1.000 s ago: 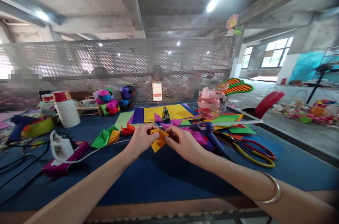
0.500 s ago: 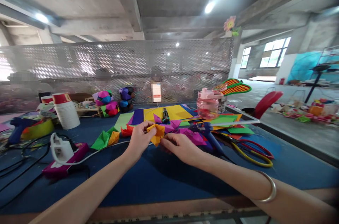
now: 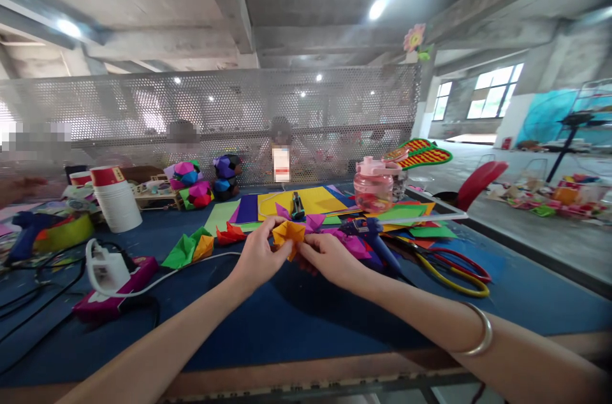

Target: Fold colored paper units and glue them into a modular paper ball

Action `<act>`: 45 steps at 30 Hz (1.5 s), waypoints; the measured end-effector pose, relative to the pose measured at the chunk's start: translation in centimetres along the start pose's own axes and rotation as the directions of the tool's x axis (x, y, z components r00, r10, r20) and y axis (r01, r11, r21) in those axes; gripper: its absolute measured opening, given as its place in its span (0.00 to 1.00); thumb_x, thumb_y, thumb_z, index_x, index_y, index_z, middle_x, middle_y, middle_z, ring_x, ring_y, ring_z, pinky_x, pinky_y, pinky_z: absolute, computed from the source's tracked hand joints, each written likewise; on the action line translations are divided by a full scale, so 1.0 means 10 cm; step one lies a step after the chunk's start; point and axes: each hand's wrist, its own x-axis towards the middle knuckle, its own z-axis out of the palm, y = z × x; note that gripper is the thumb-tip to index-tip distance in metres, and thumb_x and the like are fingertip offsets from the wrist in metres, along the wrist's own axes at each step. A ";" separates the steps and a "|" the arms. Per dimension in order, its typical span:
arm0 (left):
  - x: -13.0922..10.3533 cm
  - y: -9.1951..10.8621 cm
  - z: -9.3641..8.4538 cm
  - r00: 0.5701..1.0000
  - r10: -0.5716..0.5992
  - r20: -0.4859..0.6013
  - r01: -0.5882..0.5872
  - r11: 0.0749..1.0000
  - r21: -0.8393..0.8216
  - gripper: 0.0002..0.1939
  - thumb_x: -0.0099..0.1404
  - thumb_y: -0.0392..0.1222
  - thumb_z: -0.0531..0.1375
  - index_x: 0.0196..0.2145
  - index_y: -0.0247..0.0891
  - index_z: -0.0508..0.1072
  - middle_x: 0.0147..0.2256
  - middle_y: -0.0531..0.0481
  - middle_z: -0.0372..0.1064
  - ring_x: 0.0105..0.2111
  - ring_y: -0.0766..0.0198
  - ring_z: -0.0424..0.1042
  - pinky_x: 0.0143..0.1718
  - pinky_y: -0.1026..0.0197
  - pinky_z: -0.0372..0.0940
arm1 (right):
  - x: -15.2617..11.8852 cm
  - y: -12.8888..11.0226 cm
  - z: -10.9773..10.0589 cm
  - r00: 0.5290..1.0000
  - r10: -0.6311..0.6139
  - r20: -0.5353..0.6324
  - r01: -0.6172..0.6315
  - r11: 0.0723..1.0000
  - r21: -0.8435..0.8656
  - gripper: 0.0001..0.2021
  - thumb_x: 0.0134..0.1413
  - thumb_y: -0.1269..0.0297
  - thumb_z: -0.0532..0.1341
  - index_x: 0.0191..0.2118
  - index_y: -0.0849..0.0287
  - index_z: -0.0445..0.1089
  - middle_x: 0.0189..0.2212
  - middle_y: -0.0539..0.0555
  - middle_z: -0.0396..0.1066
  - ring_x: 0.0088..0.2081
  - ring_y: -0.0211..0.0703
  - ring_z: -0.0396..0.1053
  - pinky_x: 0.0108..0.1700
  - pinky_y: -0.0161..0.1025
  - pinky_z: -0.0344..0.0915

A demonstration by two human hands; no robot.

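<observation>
The left hand (image 3: pixel 261 254) held the orange folded paper (image 3: pixel 288 233), its thumb across the front and its fingers behind. The right hand (image 3: pixel 332 259) was narrow, its fingertips pinched at the paper's lower right side; the far fingers were partly hidden. The paper was between the 2 hands, above the blue tabletop (image 3: pixel 287 334). A bracelet (image 3: pixel 482 331) circled the right forearm.

Just left of the hands lay red folded paper (image 3: pixel 230 234), with green folded paper (image 3: pixel 179 253) and a smaller orange piece (image 3: pixel 203 248) touching beyond it. Behind the hands were purple folded pieces (image 3: pixel 314 223) and a yellow sheet (image 3: pixel 320 201). To the right lay a blue glue gun (image 3: pixel 366 229), then scissors (image 3: pixel 459 271) with 1 red and 1 yellow handle loop.

Farther out stood a pink jug (image 3: pixel 373 186), an upright phone (image 3: pixel 282 165), 4 multicolored paper balls (image 3: pixel 186 173) and stacked cups (image 3: pixel 117 203). A magenta power strip (image 3: pixel 112 302) lay at left; another person's hand (image 3: pixel 21 189) showed at the left edge.
</observation>
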 end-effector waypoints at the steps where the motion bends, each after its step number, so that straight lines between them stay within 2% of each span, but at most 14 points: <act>1: -0.01 0.01 -0.01 0.999 0.020 0.029 -0.019 1.000 -0.016 0.19 0.59 0.39 0.60 0.48 0.37 0.67 0.46 0.45 0.71 0.46 0.58 0.71 0.47 0.59 0.66 | 0.01 0.01 -0.01 1.000 0.009 -0.006 -0.009 1.000 0.014 0.12 0.59 0.62 0.55 0.27 0.59 0.69 0.21 0.50 0.70 0.21 0.35 0.66 0.23 0.31 0.63; 4: -0.03 0.03 -0.06 0.986 0.112 0.122 -0.107 0.993 -0.044 0.33 0.58 0.39 0.63 0.60 0.40 0.58 0.58 0.39 0.61 0.58 0.53 0.63 0.55 0.54 0.62 | 0.05 0.04 -0.05 0.999 0.048 -0.004 -0.047 0.996 0.072 0.13 0.59 0.61 0.55 0.25 0.60 0.66 0.20 0.49 0.68 0.20 0.34 0.64 0.22 0.30 0.61; 8: -0.03 0.05 -0.12 0.934 0.265 0.240 -0.292 0.952 0.087 0.45 0.52 0.38 0.68 0.64 0.41 0.52 0.63 0.38 0.52 0.64 0.49 0.51 0.65 0.47 0.50 | 0.06 0.08 -0.05 0.998 0.069 -0.001 -0.068 0.991 0.118 0.14 0.59 0.57 0.55 0.26 0.60 0.65 0.20 0.49 0.67 0.20 0.33 0.63 0.21 0.31 0.60; 14: -0.01 0.04 -0.11 0.907 0.305 0.292 -0.365 0.913 0.180 0.33 0.54 0.36 0.66 0.57 0.42 0.63 0.54 0.42 0.64 0.56 0.52 0.63 0.58 0.50 0.60 | 0.03 0.05 -0.05 0.998 0.028 0.063 -0.032 0.997 0.076 0.18 0.59 0.49 0.55 0.28 0.60 0.67 0.20 0.49 0.66 0.21 0.35 0.62 0.22 0.32 0.59; 19: 0.09 0.00 -0.25 0.940 0.310 0.146 -0.338 0.905 0.259 0.22 0.60 0.40 0.64 0.52 0.39 0.66 0.48 0.42 0.69 0.49 0.56 0.69 0.52 0.53 0.63 | 0.03 0.00 -0.10 1.000 0.017 0.021 -0.019 0.996 0.081 0.24 0.62 0.45 0.49 0.30 0.60 0.68 0.23 0.50 0.68 0.24 0.37 0.65 0.24 0.33 0.59; 22: 0.22 -0.11 -0.46 0.961 0.278 0.001 -0.255 0.879 0.404 0.20 0.61 0.43 0.63 0.50 0.37 0.67 0.47 0.42 0.70 0.46 0.55 0.70 0.51 0.53 0.63 | 0.02 -0.02 -0.10 1.000 0.008 0.020 -0.009 0.999 0.039 0.24 0.63 0.47 0.48 0.30 0.60 0.69 0.23 0.51 0.69 0.24 0.36 0.66 0.25 0.33 0.59; 24: 0.30 -0.25 -0.61 0.969 0.245 -0.021 -0.199 0.834 0.515 0.21 0.64 0.44 0.59 0.53 0.37 0.66 0.48 0.42 0.69 0.47 0.55 0.69 0.52 0.52 0.63 | 0.01 -0.04 -0.09 1.000 0.017 0.027 -0.017 1.000 0.013 0.23 0.64 0.48 0.48 0.30 0.61 0.70 0.23 0.52 0.69 0.24 0.36 0.66 0.25 0.33 0.59; 27: 0.38 -0.48 -0.75 0.983 0.175 0.051 -0.161 0.703 0.693 0.23 0.68 0.46 0.55 0.59 0.39 0.63 0.49 0.42 0.67 0.49 0.54 0.66 0.54 0.51 0.60 | -0.01 -0.07 -0.08 0.999 0.034 0.033 -0.034 0.999 0.000 0.22 0.64 0.50 0.49 0.30 0.61 0.70 0.23 0.52 0.70 0.25 0.36 0.66 0.26 0.33 0.59; 31: 0.41 -0.68 -0.75 0.976 0.036 0.216 -0.206 0.483 0.851 0.21 0.68 0.48 0.54 0.57 0.43 0.68 0.49 0.43 0.69 0.52 0.50 0.65 0.60 0.43 0.51 | -0.02 -0.07 -0.08 0.999 0.022 0.026 -0.022 1.000 -0.006 0.22 0.64 0.51 0.48 0.30 0.61 0.70 0.24 0.52 0.70 0.25 0.35 0.66 0.26 0.33 0.59; 36: 0.38 -0.67 -0.69 0.960 -0.092 0.265 -0.218 0.350 0.911 0.22 0.64 0.58 0.57 0.42 0.37 0.79 0.48 0.37 0.71 0.53 0.43 0.65 0.62 0.33 0.38 | -0.01 -0.06 -0.11 1.000 -0.017 0.007 0.018 0.998 -0.053 0.21 0.65 0.52 0.49 0.31 0.61 0.70 0.25 0.52 0.71 0.25 0.35 0.67 0.27 0.33 0.60; 38: 0.37 -0.65 -0.69 0.963 -0.099 0.251 -0.201 0.360 0.911 0.26 0.62 0.61 0.57 0.40 0.36 0.79 0.51 0.35 0.70 0.56 0.40 0.62 0.62 0.32 0.35 | -0.02 -0.06 -0.11 0.999 -0.032 0.000 0.032 0.997 -0.069 0.21 0.65 0.52 0.48 0.32 0.61 0.70 0.25 0.52 0.71 0.26 0.35 0.67 0.27 0.32 0.60; 41: 0.36 -0.60 -0.65 0.978 0.017 0.207 -0.192 0.447 0.874 0.24 0.64 0.57 0.57 0.50 0.37 0.75 0.56 0.36 0.66 0.60 0.41 0.58 0.62 0.31 0.34 | -0.04 -0.07 -0.09 0.999 -0.049 0.001 0.049 0.994 -0.096 0.16 0.64 0.59 0.50 0.36 0.60 0.71 0.28 0.52 0.73 0.27 0.36 0.69 0.27 0.32 0.61; 43: 0.36 -0.55 -0.59 0.977 0.125 0.173 -0.213 0.561 0.800 0.19 0.67 0.48 0.55 0.52 0.40 0.73 0.55 0.39 0.68 0.58 0.47 0.62 0.63 0.35 0.41 | -0.05 -0.07 -0.07 0.998 -0.068 0.014 0.069 0.989 -0.131 0.12 0.61 0.65 0.52 0.41 0.59 0.72 0.31 0.52 0.75 0.29 0.37 0.70 0.28 0.32 0.62; 45: 0.36 -0.48 -0.51 0.967 0.202 0.157 -0.255 0.706 0.660 0.16 0.68 0.40 0.52 0.48 0.41 0.77 0.48 0.44 0.73 0.51 0.54 0.69 0.60 0.44 0.55 | -0.06 -0.07 -0.05 0.992 -0.115 0.049 0.122 0.977 -0.173 0.12 0.57 0.69 0.54 0.42 0.58 0.74 0.33 0.52 0.77 0.31 0.38 0.72 0.31 0.32 0.63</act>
